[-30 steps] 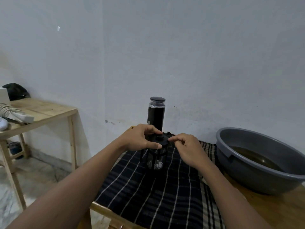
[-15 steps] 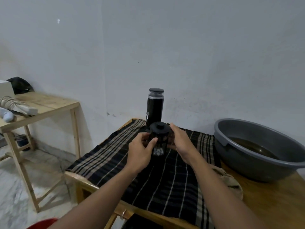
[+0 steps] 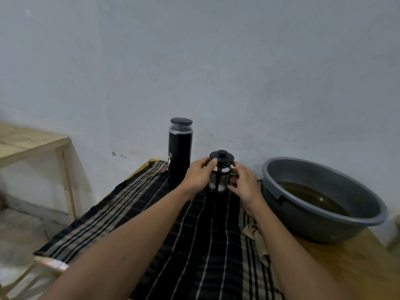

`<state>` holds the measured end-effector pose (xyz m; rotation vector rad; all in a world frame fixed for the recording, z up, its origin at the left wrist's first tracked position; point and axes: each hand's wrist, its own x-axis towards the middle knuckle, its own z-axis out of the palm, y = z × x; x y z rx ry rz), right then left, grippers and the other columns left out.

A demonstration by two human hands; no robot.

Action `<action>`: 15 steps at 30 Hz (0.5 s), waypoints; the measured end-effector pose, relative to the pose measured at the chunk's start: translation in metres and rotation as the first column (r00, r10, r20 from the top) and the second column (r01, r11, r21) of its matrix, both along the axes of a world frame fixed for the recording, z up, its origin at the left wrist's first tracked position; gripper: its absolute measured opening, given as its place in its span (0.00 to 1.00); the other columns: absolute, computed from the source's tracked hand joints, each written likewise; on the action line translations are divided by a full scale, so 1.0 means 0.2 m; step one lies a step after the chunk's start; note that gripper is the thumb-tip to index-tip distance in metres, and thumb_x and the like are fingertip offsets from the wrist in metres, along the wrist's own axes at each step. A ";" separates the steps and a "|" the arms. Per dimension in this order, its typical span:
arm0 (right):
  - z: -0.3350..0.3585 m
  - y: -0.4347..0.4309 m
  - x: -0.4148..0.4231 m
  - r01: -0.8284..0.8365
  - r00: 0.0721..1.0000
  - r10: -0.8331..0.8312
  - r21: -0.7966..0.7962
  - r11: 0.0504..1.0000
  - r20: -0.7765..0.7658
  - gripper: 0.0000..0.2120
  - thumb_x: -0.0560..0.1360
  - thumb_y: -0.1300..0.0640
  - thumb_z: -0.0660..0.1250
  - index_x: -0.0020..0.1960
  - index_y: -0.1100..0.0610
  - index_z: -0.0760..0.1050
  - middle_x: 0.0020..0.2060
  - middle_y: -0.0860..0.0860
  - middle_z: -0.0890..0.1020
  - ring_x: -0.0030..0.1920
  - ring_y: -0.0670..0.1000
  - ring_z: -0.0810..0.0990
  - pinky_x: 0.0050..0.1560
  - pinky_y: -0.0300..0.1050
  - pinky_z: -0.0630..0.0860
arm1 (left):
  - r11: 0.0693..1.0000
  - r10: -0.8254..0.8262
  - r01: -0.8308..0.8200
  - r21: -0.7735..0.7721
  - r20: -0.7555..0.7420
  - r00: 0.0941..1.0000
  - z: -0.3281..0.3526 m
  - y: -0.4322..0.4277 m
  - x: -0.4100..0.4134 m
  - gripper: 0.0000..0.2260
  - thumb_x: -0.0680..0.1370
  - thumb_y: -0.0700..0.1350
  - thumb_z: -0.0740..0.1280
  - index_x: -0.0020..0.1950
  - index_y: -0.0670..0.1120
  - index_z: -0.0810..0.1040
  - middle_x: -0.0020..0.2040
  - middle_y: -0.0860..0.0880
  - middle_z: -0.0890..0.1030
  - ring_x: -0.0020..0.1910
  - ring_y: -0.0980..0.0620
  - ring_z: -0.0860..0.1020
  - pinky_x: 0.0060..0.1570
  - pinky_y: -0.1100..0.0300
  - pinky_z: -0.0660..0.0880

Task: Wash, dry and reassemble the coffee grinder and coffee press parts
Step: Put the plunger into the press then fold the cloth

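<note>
While beside grinder [image 3: 180, 152], press [image 3: 221, 167] well inboard.

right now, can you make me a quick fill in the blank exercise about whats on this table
1. The coffee press stands ____ on the striped cloth.
2. The left hand and the right hand both grip the ____.
3. The tall black grinder stands on the press's ____ side.
4. The gray basin sits on the press's ____ side.

Missing words: upright; coffee press; left; right.
</note>
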<state>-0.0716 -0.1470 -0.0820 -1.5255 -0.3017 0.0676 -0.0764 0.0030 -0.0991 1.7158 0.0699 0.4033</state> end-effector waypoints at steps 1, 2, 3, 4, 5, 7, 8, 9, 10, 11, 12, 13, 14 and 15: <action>-0.01 0.00 0.01 -0.006 1.000 0.006 -0.007 1.000 -0.011 0.16 0.86 0.54 0.53 0.47 0.47 0.78 0.39 0.42 0.85 0.48 0.44 0.83 0.45 0.41 0.76 | 1.000 0.010 -0.010 0.002 -0.007 1.000 -0.01 0.00 0.02 0.11 0.79 0.58 0.66 0.52 0.56 0.84 0.51 0.53 0.87 0.54 0.50 0.84 0.64 0.41 0.77; -0.03 0.00 0.02 -0.007 1.000 0.007 -0.008 1.000 -0.026 0.16 0.86 0.54 0.53 0.47 0.46 0.77 0.41 0.41 0.83 0.48 0.43 0.82 0.46 0.41 0.76 | 1.000 0.020 -0.020 0.010 -0.014 1.000 -0.02 0.00 0.03 0.11 0.80 0.57 0.66 0.54 0.54 0.84 0.51 0.53 0.87 0.55 0.51 0.84 0.64 0.42 0.77; -0.04 0.00 0.03 -0.012 0.999 0.012 -0.010 1.000 -0.037 0.16 0.86 0.54 0.53 0.47 0.46 0.76 0.43 0.41 0.82 0.49 0.44 0.81 0.50 0.43 0.77 | 0.999 0.028 -0.027 0.019 -0.021 0.999 -0.03 -0.01 0.03 0.11 0.81 0.55 0.66 0.55 0.53 0.84 0.52 0.52 0.87 0.56 0.51 0.83 0.64 0.44 0.77; -0.06 0.00 0.04 -0.025 0.998 0.023 -0.022 0.999 -0.054 0.15 0.86 0.53 0.52 0.49 0.46 0.76 0.47 0.42 0.81 0.52 0.46 0.80 0.55 0.46 0.76 | 0.999 0.040 -0.039 0.027 -0.035 0.999 -0.04 -0.01 0.04 0.11 0.82 0.54 0.66 0.58 0.51 0.84 0.54 0.51 0.86 0.56 0.50 0.83 0.64 0.45 0.77; -0.07 0.00 0.04 -0.034 0.997 0.032 -0.037 0.999 -0.071 0.13 0.86 0.52 0.52 0.52 0.45 0.75 0.50 0.42 0.79 0.54 0.47 0.78 0.60 0.50 0.75 | 0.998 0.060 -0.059 0.035 -0.050 0.997 -0.05 -0.01 0.05 0.14 0.82 0.54 0.65 0.61 0.48 0.83 0.56 0.51 0.86 0.57 0.50 0.82 0.64 0.46 0.77; -0.09 0.00 0.04 -0.043 0.995 0.036 -0.071 0.997 -0.088 0.12 0.86 0.50 0.52 0.58 0.42 0.74 0.54 0.42 0.78 0.56 0.47 0.77 0.62 0.52 0.73 | 0.995 0.100 -0.097 0.036 -0.065 0.993 -0.07 0.00 0.06 0.19 0.82 0.56 0.66 0.66 0.44 0.80 0.59 0.49 0.84 0.60 0.50 0.81 0.65 0.48 0.76; -0.08 -0.01 0.03 -0.050 0.996 0.042 -0.104 0.993 -0.084 0.13 0.86 0.49 0.52 0.63 0.43 0.74 0.57 0.43 0.78 0.58 0.47 0.77 0.64 0.52 0.73 | 0.994 0.108 -0.106 0.032 -0.079 0.991 -0.07 0.00 0.06 0.22 0.82 0.56 0.66 0.69 0.44 0.78 0.61 0.49 0.83 0.61 0.50 0.80 0.65 0.50 0.76; -0.08 -0.02 0.03 -0.053 0.996 0.042 -0.157 0.986 -0.074 0.17 0.85 0.48 0.54 0.70 0.46 0.72 0.62 0.46 0.77 0.62 0.49 0.76 0.67 0.54 0.72 | 0.994 0.111 -0.108 0.032 -0.099 0.989 -0.07 0.00 0.05 0.24 0.82 0.57 0.66 0.72 0.43 0.75 0.63 0.49 0.81 0.62 0.50 0.79 0.64 0.52 0.75; -0.07 -0.05 0.03 -0.034 0.998 0.023 -0.244 0.969 -0.051 0.22 0.83 0.46 0.56 0.75 0.49 0.68 0.67 0.49 0.76 0.66 0.51 0.75 0.70 0.56 0.72 | 0.991 0.128 -0.123 0.056 -0.113 0.985 -0.06 -0.01 0.04 0.27 0.81 0.58 0.66 0.75 0.43 0.71 0.65 0.49 0.78 0.63 0.49 0.77 0.63 0.54 0.74; -0.06 -0.09 0.04 -0.005 1.000 0.004 -0.336 0.942 -0.004 0.25 0.81 0.45 0.59 0.76 0.51 0.68 0.68 0.51 0.76 0.68 0.52 0.76 0.71 0.58 0.72 | 0.979 0.186 -0.175 0.105 -0.102 0.977 -0.05 -0.02 0.03 0.29 0.81 0.59 0.66 0.76 0.43 0.69 0.66 0.48 0.76 0.64 0.49 0.75 0.63 0.54 0.72; -0.03 -0.13 0.04 0.028 0.999 -0.010 -0.402 0.915 0.046 0.25 0.80 0.46 0.60 0.74 0.53 0.70 0.66 0.52 0.79 0.65 0.52 0.78 0.69 0.59 0.74 | 0.951 0.275 -0.264 0.161 -0.046 0.960 -0.05 -0.03 -0.01 0.29 0.81 0.59 0.67 0.75 0.43 0.69 0.66 0.47 0.73 0.64 0.48 0.73 0.63 0.53 0.72; 0.00 -0.20 0.02 0.051 0.996 -0.013 -0.451 0.891 0.089 0.20 0.81 0.49 0.62 0.70 0.55 0.75 0.59 0.52 0.82 0.58 0.51 0.82 0.64 0.58 0.78 | 0.910 0.360 -0.366 0.195 0.062 0.931 -0.05 -0.07 -0.05 0.26 0.80 0.58 0.67 0.72 0.44 0.70 0.63 0.48 0.72 0.64 0.48 0.71 0.63 0.53 0.72; 0.04 -0.24 0.01 0.059 0.992 0.005 -0.509 0.859 0.123 0.14 0.82 0.51 0.63 0.63 0.56 0.79 0.51 0.52 0.84 0.50 0.49 0.84 0.59 0.57 0.81 | 0.876 0.407 -0.441 0.196 0.190 0.893 -0.05 -0.10 -0.10 0.21 0.80 0.56 0.68 0.68 0.46 0.73 0.58 0.50 0.73 0.60 0.50 0.70 0.60 0.55 0.72; 0.06 -0.32 -0.02 0.067 0.988 0.029 -0.587 0.807 0.152 0.11 0.82 0.52 0.64 0.56 0.56 0.81 0.43 0.52 0.85 0.42 0.48 0.85 0.52 0.54 0.83 | 0.875 0.381 -0.446 0.189 0.298 0.875 -0.05 -0.15 -0.16 0.16 0.80 0.54 0.69 0.63 0.47 0.74 0.52 0.52 0.73 0.56 0.53 0.71 0.55 0.59 0.72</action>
